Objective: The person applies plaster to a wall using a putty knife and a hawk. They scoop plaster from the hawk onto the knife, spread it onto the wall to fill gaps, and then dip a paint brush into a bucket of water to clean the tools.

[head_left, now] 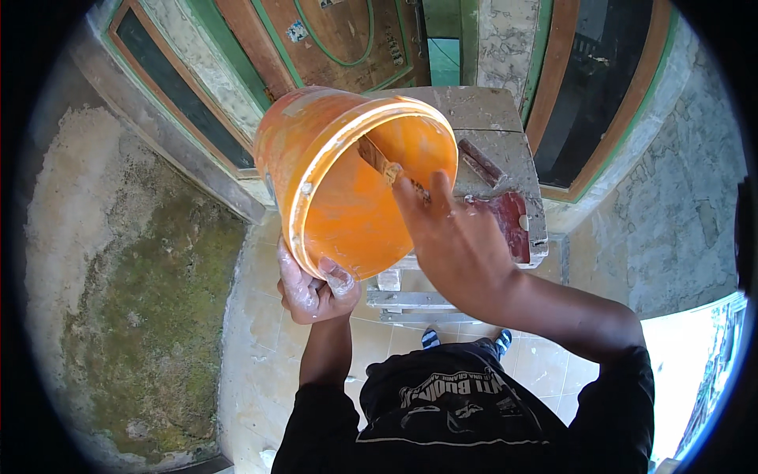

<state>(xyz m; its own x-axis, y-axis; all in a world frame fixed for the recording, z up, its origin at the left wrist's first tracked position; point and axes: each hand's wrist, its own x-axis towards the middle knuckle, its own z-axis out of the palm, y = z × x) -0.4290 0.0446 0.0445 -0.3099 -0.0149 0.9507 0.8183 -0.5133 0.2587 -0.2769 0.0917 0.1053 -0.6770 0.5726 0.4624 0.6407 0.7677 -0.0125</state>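
Note:
An orange plastic bucket [347,225] is tilted on its side, its mouth facing toward me and to the right. My left hand [316,288] grips the bucket's lower rim, with white smears on the fingers. My right hand [462,241] reaches into the mouth, closed on the handle of a scraper [384,162] with a wooden-looking handle. The scraper's far end is against or close to the inner wall; contact is hard to tell. Pale residue marks the bucket inside and out.
Beneath the bucket stands a worn wooden bench [493,118]. On it lie a dark red flat piece [513,225] and a whitish-stained bar [482,162]. Behind are a wooden door [355,47] and windows with green frames. A mossy patch [158,316] lies at left, tiled floor [260,347] below.

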